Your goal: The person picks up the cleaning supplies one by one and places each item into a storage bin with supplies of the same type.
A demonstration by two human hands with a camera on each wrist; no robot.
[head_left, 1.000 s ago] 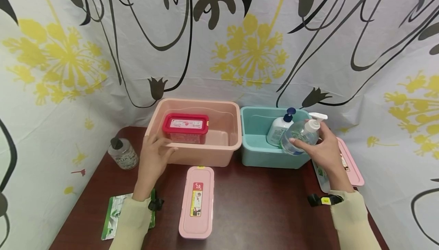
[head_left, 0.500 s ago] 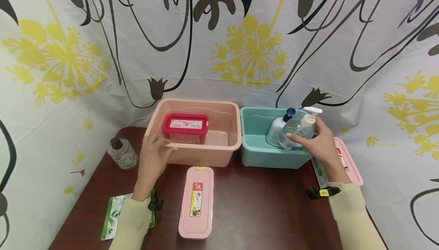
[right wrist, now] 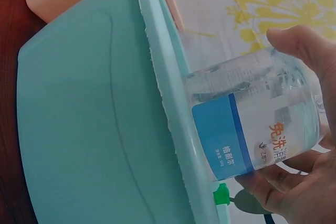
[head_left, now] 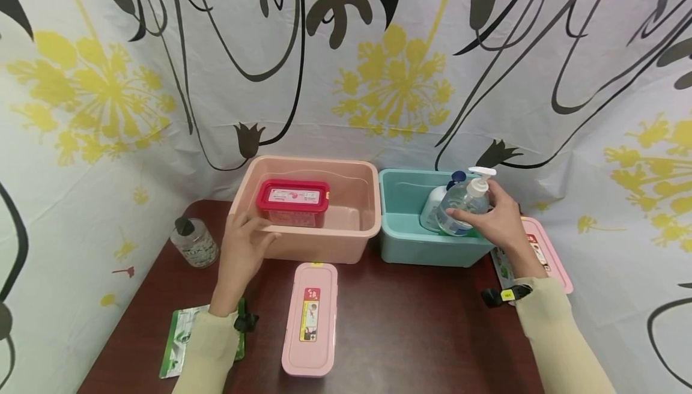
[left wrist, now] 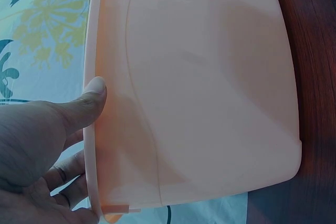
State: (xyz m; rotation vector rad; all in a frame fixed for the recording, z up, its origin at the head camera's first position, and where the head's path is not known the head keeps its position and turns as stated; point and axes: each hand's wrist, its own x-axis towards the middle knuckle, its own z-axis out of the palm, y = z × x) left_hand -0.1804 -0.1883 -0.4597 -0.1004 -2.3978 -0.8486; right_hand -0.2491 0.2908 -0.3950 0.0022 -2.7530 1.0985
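Observation:
My right hand (head_left: 500, 217) grips a clear pump bottle (head_left: 459, 211) with a white pump head. The bottle is over the front right of the teal bin (head_left: 435, 251), its lower part behind the front rim in the right wrist view, where its blue-and-white label (right wrist: 236, 135) shows. Beside it in the bin stands a white bottle (head_left: 431, 209) with a dark blue pump. My left hand (head_left: 240, 250) holds the front left rim of the peach bin (head_left: 308, 247), thumb on one side and fingers on the other. Inside that bin sits a red-lidded box (head_left: 293, 199).
A pink lidded box (head_left: 310, 322) lies in front of the peach bin. At left stand a clear bottle with a dark cap (head_left: 196, 244) and a green-and-white packet (head_left: 181, 337) partly under the left arm. Another pink-lidded box (head_left: 548, 256) lies at right.
My right hand has moved the pump bottle left and slightly down, closer to the white bottle in the teal bin. My left hand has stayed on the peach bin's rim.

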